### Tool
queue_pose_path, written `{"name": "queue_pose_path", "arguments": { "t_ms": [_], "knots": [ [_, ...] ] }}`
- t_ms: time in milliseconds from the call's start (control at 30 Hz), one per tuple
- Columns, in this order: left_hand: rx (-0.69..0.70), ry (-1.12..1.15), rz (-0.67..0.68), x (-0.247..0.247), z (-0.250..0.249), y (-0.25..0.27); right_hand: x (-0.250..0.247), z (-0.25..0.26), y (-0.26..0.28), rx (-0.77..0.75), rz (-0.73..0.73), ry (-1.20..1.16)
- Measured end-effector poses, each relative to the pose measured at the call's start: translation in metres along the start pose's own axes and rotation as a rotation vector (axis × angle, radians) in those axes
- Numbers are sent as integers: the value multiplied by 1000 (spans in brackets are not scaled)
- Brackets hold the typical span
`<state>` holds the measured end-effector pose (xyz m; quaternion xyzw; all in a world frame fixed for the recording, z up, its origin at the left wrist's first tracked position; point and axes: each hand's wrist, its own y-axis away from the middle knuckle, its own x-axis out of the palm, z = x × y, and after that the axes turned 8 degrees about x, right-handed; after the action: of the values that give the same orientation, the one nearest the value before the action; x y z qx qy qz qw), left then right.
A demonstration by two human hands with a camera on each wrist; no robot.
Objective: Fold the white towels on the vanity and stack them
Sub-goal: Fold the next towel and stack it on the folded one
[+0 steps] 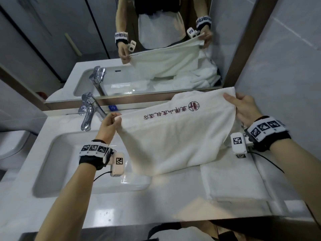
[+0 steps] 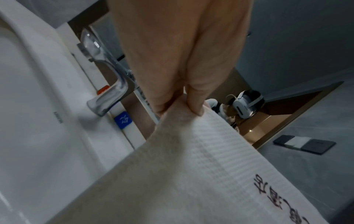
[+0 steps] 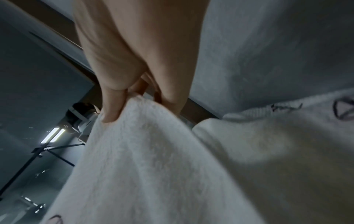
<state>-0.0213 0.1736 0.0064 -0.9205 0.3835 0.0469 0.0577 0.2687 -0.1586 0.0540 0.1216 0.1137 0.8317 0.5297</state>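
— Where is the towel at this moment?

— The white towel (image 1: pixel 173 134) is held up above the vanity (image 1: pixel 111 207), stretched between both hands, its embroidered dark red lettering facing up. It sags in the middle, and its lower edge drapes toward the counter at about 6 o'clock.

— And the grips?

— The left hand (image 1: pixel 109 123) pinches the towel's corner at 9 o'clock, thumb and fingertips pressed together on the cloth (the left wrist view shows this plainly, two fingers clamped on the woven border). The right hand (image 1: pixel 243 106) grips the opposite corner at 2 o'clock, thumb (image 3: pixel 111 106) on top and fingers curled beneath.

— Any other towels?

— A folded towel (image 1: pixel 232 180) lies flat on the counter at 4 o'clock, partly beneath the hanging one. More white cloth sits bunched behind the right wrist, against the wall.

— The surroundings?

— The sink (image 1: pixel 52 162) is at 8 o'clock, the chrome faucet (image 1: pixel 88 112) at 10 o'clock, just beside the left hand. The mirror (image 1: pixel 156 49) stands at 12 o'clock.
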Motion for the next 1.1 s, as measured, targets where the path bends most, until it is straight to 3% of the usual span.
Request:
{"name": "queue_pose_path", "arguments": {
  "t_ms": [200,600,833,1100],
  "knots": [
    [89,-41,74,-11,-18,2,-17,2,13,-41,40,9],
    [55,-177,151,7,9,4,-35,-29,16,-42,-41,65],
    [-28,-118,44,25,16,-38,-27,-15,2,-41,-106,48],
    [-52,-162,-75,55,9,-107,-12,11,-42,-85,-252,267]
  ]
}}
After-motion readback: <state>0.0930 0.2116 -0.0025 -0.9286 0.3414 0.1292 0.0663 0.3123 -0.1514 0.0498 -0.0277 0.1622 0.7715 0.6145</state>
